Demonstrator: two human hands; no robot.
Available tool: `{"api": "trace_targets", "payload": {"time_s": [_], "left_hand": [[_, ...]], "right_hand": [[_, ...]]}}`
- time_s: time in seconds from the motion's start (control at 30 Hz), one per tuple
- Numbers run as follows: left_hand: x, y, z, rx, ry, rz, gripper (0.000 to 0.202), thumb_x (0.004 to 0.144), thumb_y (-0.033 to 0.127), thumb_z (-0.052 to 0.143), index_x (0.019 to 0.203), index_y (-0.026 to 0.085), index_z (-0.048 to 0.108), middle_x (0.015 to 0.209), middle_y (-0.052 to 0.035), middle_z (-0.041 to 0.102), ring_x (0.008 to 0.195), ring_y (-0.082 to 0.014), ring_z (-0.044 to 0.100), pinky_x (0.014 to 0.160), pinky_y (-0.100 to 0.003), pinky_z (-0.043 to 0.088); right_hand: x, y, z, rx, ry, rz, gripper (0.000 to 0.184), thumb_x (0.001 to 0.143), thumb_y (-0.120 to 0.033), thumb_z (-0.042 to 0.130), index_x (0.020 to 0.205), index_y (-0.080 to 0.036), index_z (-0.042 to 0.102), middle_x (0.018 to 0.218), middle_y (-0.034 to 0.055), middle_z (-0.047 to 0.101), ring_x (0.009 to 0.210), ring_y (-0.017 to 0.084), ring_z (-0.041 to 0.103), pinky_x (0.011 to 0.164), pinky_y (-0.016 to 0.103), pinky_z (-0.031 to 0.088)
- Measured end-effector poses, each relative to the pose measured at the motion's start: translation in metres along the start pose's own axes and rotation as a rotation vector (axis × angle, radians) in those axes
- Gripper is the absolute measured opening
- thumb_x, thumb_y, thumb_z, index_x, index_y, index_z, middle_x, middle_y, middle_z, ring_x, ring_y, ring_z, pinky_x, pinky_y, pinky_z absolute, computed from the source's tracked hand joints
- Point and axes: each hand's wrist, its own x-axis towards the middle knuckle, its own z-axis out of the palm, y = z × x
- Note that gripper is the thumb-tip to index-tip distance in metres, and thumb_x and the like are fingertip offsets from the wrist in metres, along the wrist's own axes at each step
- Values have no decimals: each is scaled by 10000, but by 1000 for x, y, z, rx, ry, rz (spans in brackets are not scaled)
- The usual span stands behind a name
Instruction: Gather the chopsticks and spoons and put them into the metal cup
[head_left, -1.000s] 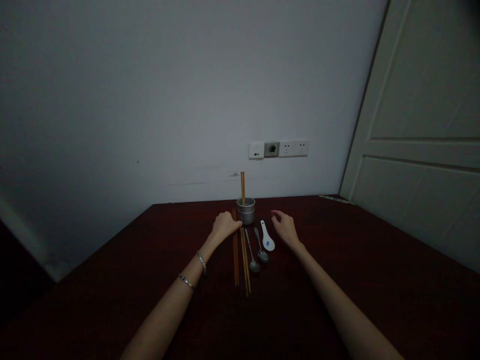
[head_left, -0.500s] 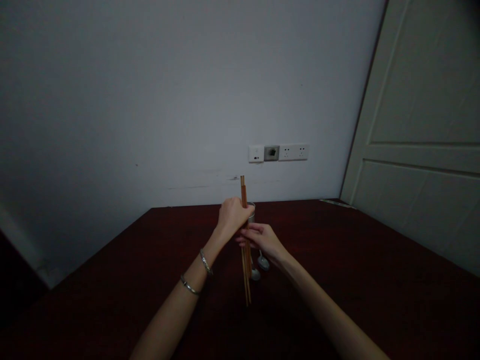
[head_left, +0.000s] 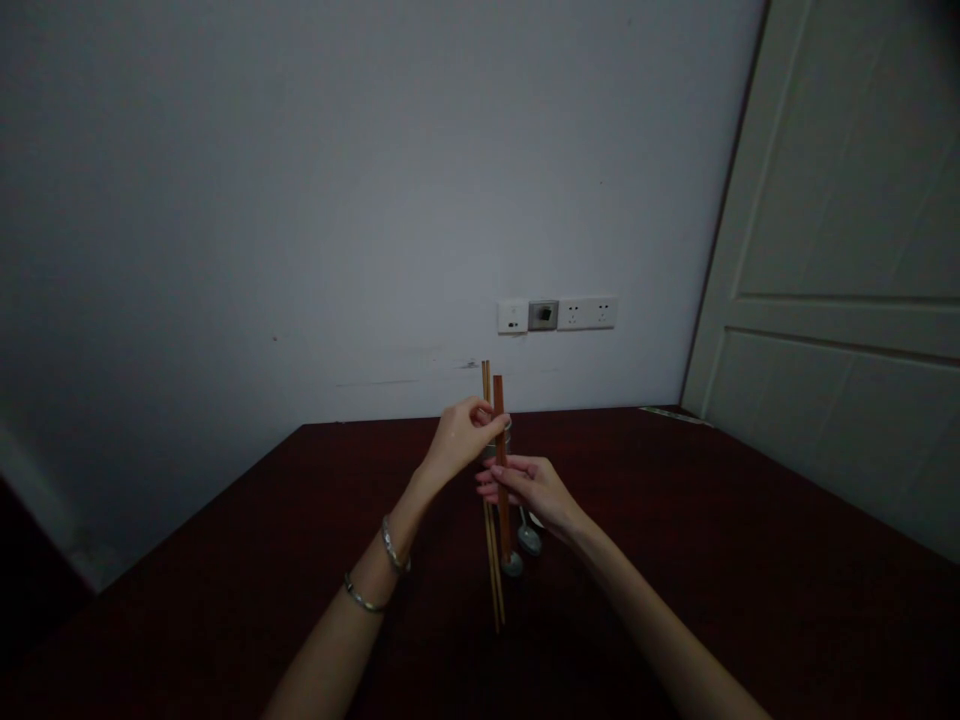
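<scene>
My left hand [head_left: 463,432] has its thumb and fingers closed at the upper part of reddish-brown chopsticks [head_left: 504,520], which stand nearly upright. Lower down, my right hand [head_left: 538,488] pinches the same chopsticks between thumb and fingers. Just left of them runs a pair of thin, lighter wooden chopsticks [head_left: 493,565], passing behind my hands; what supports them is hidden. A metal spoon [head_left: 529,541] lies just below my right hand, and another spoon [head_left: 513,566] shows at the foot of the brown chopsticks. Behind my fingers, a small round container [head_left: 508,436] is mostly covered.
The dark red tabletop [head_left: 300,520] reaches back to a pale wall [head_left: 360,250]. Sockets and a switch [head_left: 544,315] are set in the wall. A panelled door [head_left: 840,290] stands on the right. A thin strip [head_left: 675,415] lies at the table's back right edge.
The brown chopsticks have moved slightly right, apart from the lighter pair. My left fingers have shifted on them and are spread a little more. The whole view has tilted slightly.
</scene>
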Motion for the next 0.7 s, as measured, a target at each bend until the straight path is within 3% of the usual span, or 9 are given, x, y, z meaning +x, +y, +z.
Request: {"api": "trace_targets", "payload": {"time_s": [0.13, 0.23, 0.53, 0.7], "left_hand": [[3, -2, -10, -505, -113, -80, 359, 672, 341, 642, 918, 83, 608, 812, -106, 669, 722, -164, 616, 675, -275, 470], [2, 2, -15, -682, -190, -141, 330, 659, 304, 663, 894, 76, 627, 826, -120, 674, 721, -171, 629, 710, -306, 482], [-1, 8, -20, -691, -234, -154, 246, 668, 279, 661, 816, 82, 657, 818, -126, 677, 688, -168, 637, 647, -283, 501], [-2, 11, -25, -687, -230, -129, 265, 671, 292, 658, 831, 82, 659, 812, -123, 681, 685, -171, 639, 678, -310, 510]], "right_hand": [[-3, -1, 1, -35, -78, 9, 419, 643, -384, 680, 940, -96, 611, 890, 140, 671, 748, 209, 656, 743, 391, 510], [-5, -1, 2, -42, -138, 6, 398, 666, -374, 665, 946, -99, 604, 891, 136, 670, 764, 210, 655, 754, 399, 505], [-2, 4, 2, -65, -123, -12, 441, 649, -392, 670, 976, -104, 597, 905, 136, 672, 781, 215, 653, 781, 416, 493], [1, -23, -12, -210, -117, -83, 497, 586, -315, 728, 1031, -134, 599, 988, 115, 656, 901, 224, 621, 864, 408, 452]]}}
